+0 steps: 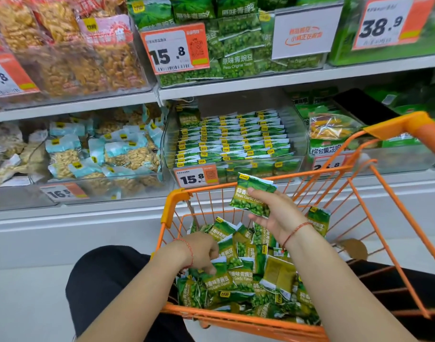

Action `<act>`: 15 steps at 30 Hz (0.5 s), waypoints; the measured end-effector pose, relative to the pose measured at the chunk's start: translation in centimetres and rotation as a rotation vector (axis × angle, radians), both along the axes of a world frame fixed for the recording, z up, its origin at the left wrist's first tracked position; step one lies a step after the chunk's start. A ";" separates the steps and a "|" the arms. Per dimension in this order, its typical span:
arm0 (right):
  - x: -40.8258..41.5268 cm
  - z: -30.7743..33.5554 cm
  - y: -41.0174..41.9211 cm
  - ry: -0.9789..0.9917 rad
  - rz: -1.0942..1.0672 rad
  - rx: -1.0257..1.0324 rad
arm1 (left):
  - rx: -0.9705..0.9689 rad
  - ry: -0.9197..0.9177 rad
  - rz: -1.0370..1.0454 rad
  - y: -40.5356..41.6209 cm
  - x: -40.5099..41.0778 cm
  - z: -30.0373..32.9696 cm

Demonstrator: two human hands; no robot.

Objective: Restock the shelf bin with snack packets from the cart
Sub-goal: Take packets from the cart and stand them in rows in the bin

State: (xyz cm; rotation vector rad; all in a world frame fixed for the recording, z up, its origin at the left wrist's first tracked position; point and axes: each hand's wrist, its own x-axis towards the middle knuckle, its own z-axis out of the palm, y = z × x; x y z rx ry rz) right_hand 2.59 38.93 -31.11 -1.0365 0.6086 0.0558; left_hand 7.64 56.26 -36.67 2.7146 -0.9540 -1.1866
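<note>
An orange wire cart [177, 206] in front of me holds a heap of green garlic pea packets [248, 272]. My right hand [278, 215] holds one green packet [251, 193] above the cart, between thumb and fingers, just below the shelf. My left hand [201, 251] reaches down into the heap, its fingers curled on a packet [220, 277] at the cart's left side. On the lower shelf, straight ahead, a clear bin [298, 144] is filled with neat rows of the same green packets [231, 139].
Left of the bin, a clear bin of blue nut packets [100, 154]. To its right, bags of mixed vegetable snacks [332, 134]. The upper shelf carries green pea packs [236, 45] and orange snacks [63, 50]. Orange price tags [194, 177] line the shelf edges. My dark-trousered knees flank the cart.
</note>
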 end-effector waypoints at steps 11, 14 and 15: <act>0.1 -0.3 -0.1 0.027 0.153 0.082 | -0.991 -0.107 0.444 -0.5 1.1 8.8; -0.2 0.0 0.4 -0.019 0.254 0.149 | -0.964 -0.278 0.397 -2.2 1.4 9.1; -0.2 0.1 0.4 -0.033 0.273 0.161 | -0.928 -0.343 0.365 -2.5 1.6 9.0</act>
